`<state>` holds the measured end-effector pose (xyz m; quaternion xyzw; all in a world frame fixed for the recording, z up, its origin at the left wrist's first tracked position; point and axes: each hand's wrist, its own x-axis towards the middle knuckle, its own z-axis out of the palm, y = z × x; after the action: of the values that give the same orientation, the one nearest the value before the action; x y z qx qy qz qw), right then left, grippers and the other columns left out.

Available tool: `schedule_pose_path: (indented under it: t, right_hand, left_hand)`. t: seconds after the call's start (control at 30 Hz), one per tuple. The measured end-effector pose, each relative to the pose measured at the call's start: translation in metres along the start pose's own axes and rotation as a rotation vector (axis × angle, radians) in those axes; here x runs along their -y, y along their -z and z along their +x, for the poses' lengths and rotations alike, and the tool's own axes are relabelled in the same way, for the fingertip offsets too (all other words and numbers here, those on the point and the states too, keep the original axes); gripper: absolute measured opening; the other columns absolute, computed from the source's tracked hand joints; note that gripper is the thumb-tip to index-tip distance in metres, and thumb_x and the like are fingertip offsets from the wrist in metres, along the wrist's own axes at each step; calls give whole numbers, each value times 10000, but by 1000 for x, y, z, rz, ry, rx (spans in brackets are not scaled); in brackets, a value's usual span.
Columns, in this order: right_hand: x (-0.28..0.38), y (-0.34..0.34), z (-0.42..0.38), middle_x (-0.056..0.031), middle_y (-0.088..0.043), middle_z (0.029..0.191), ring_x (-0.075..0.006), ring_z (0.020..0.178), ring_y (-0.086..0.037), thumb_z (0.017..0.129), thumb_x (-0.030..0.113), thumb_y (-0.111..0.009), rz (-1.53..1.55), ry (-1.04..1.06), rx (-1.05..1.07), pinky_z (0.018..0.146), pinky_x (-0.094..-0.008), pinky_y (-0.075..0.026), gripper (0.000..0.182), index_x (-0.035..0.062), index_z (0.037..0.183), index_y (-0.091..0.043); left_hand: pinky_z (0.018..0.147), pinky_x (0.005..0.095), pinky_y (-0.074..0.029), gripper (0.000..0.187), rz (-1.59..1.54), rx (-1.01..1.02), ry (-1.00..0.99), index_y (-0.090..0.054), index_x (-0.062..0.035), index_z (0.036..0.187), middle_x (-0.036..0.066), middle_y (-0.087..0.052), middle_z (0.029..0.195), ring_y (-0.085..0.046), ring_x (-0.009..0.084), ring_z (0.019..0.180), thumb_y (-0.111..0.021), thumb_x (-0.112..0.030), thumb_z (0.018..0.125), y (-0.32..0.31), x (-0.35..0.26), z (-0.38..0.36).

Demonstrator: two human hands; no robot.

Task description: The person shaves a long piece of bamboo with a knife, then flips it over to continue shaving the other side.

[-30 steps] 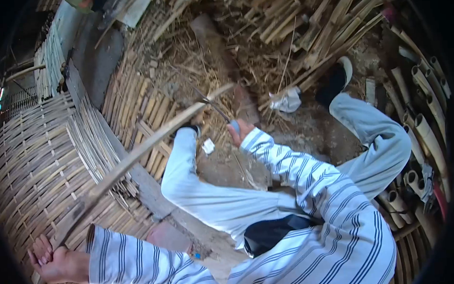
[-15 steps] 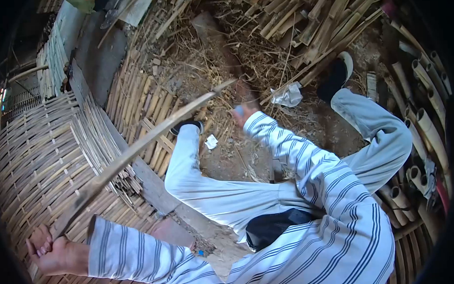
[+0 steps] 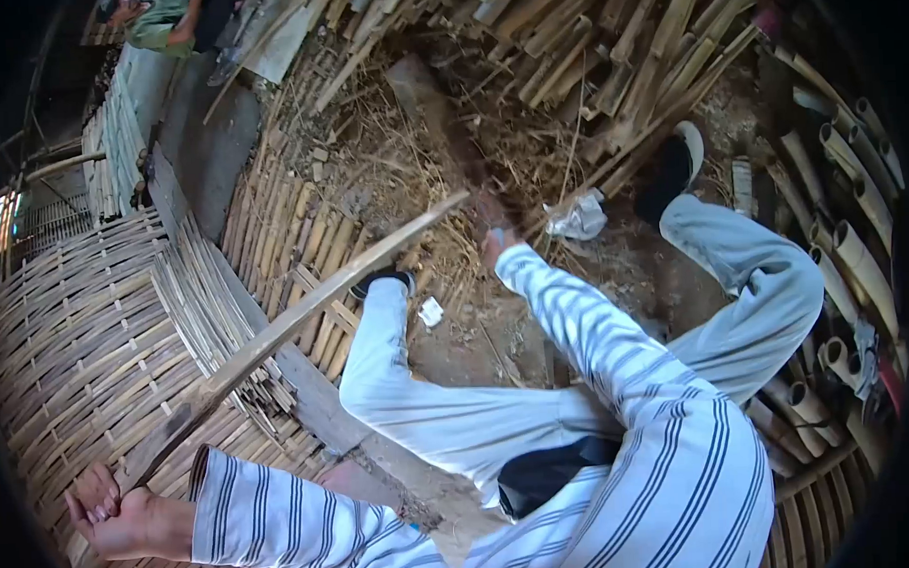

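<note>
At the lower left, my left hand (image 3: 132,516) has its fingers curled round the lower end of a long wooden strip (image 3: 305,307). The strip slants up to the right, and its far tip is beside my right hand (image 3: 498,244). That hand is closed near the middle of the view, on what looks like a long dark tool (image 3: 447,129) that reaches up and away over the ground. The tool's outline is partly blurred, and the grip is small and unclear.
A woven bamboo panel (image 3: 86,347) lies at the left, with thin strips (image 3: 200,313) on it. Split bamboo (image 3: 656,47) is piled at the top, and bamboo poles (image 3: 859,255) stand at the right. White scraps (image 3: 577,218) lie on the ground. Another person (image 3: 160,24) is at top left.
The view has shifted, showing more of the other person. The strip's far tip appears slightly lower. Both hands keep their hold, and my right hand sits a little lower in view.
</note>
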<state>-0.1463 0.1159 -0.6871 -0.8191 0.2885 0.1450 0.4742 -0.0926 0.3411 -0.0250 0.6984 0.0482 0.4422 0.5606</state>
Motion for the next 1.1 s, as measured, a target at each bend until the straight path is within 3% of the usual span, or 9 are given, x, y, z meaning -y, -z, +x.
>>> schedule_pose_path:
  t: [0.07,0.27,0.37,0.43,0.53,0.57,0.7,0.9,1.1]
  right_hand:
    - [-2,6,-5,-299,-590,937,-490,893,-562,891,466,-384,5,-36,-2,778,-521,-455,468,90,1121,-543]
    - [-39,40,17,-272,-570,1102,-450,1069,-508,859,613,-367,-49,-94,307,900,-474,-409,665,45,1150,-553]
    - [-57,63,18,-219,-613,988,-384,848,-606,868,550,-440,-50,8,290,671,-462,-498,590,21,1100,-564]
    - [-12,95,7,-118,-605,745,-269,529,-580,851,361,-604,247,-441,360,410,-398,-473,356,24,962,-573]
    - [-12,97,9,-83,-570,627,-252,467,-539,778,271,-701,504,-512,376,402,-386,-457,303,19,855,-551]
    - [-19,99,22,-58,-549,583,-204,462,-519,727,242,-751,358,-359,511,400,-341,-426,310,28,805,-541]
    - [27,173,-37,-15,-523,565,-144,444,-490,723,195,-761,59,-228,274,408,-309,-385,269,51,817,-553]
    - [87,289,-127,-34,-576,685,-123,523,-522,716,226,-772,313,-8,303,463,-283,-434,437,-19,1003,-551]
    - [53,278,-110,-65,-593,690,-128,510,-532,692,179,-779,389,38,82,455,-284,-445,476,-47,1048,-559]
  left_hand:
    - [486,273,-256,397,56,-236,-47,-207,-171,549,-13,-162,538,-160,125,466,-450,-64,844,-45,0,-21]
    - [372,230,-151,386,-221,-30,-38,-233,-178,544,-35,-199,483,-153,76,382,-424,-99,871,-31,6,-22]
    - [348,215,-153,376,-338,42,-36,-245,-177,543,-43,-231,472,-155,61,357,-436,-104,859,-25,3,-26]
    - [353,208,-165,365,-464,172,-45,-258,-175,554,-41,-226,478,-164,59,369,-446,-87,855,-27,-3,-34]
    - [348,188,-206,306,-688,454,-14,-319,-155,591,-50,-263,474,-207,42,356,-496,-94,833,-24,-4,-36]
    - [342,182,-217,287,-765,550,5,-340,-151,601,-52,-279,470,-224,39,345,-511,-103,826,-26,-3,-33]
    - [345,177,-248,223,-913,773,45,-390,-126,648,-53,-315,467,-274,36,340,-532,-118,820,-46,3,-16]
    - [362,180,-265,194,-981,881,86,-407,-95,664,-38,-308,479,-276,47,352,-487,-94,841,-75,8,1]
    - [343,197,-259,221,-937,924,82,-405,-94,648,-40,-304,461,-277,55,345,-468,-112,859,-97,-2,-3]
